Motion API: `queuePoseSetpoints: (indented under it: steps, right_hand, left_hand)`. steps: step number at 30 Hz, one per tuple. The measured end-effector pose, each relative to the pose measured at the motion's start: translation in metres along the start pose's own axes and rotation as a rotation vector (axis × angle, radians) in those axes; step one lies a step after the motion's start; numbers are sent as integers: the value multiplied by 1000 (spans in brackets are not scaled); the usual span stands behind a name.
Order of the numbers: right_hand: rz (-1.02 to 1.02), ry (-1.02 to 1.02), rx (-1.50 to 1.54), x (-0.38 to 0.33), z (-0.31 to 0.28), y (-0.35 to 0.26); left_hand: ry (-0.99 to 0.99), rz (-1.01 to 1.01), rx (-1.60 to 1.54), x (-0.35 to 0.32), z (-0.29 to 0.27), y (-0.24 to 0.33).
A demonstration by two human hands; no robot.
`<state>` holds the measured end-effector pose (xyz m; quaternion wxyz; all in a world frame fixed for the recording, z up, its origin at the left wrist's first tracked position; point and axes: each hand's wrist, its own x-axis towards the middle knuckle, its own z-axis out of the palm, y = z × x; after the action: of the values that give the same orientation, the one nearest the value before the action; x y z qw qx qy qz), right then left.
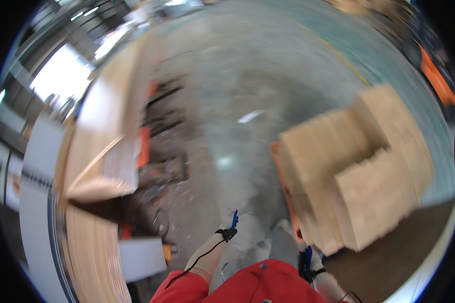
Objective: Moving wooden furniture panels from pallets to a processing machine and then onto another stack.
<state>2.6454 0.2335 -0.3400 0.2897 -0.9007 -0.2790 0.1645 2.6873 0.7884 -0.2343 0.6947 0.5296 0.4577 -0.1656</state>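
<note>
Two big masses frame your view: the grey concrete floor [237, 101] runs up the middle, and on your right a tall stack of pale wooden boards [359, 166] stands on an orange pallet edge [284, 187], blurred by motion. On your left, long pale boards [111, 116] lie along a white machine bench [35, 202], with a dark heap of scrap and orange parts [162, 151] between them and the open floor. A small white scrap [250, 116] lies on the floor well beyond you. Your red top [258, 285] fills the lower edge. Your left hand [229, 227], in a blue-tipped glove with a black wrist strap and a cable along the forearm, hangs over bare floor touching nothing; whether its grip is open or closed, you cannot tell. Your right hand [308, 262], gloved alike, sits just beside the lower corner of the board stack; its grip cannot be told either.
</note>
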Motion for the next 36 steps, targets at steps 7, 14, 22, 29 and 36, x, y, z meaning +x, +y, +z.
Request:
queuePoseSetpoints:
  steps: [7, 14, 22, 29, 36]
  right_hand:
    - [448, -628, 1189, 213, -75, -179]
    - [358, -700, 730, 282, -12, -345]
    - [-254, -1400, 91, -83, 229, -645]
    - [-1194, -1737, -299, -419, 325, -825]
    - [-951, -2469, -116, -778, 379, -908]
  left_hand:
    - [585, 334, -1002, -251, -289, -203]
    - [978, 268, -1340, -451, -215, -541]
    - [1075, -86, -1905, -549, 96, -770]
    - [1177, -185, -2742, -600, 232, -835]
    - [1369, -196, -3127, -662, 224, -872]
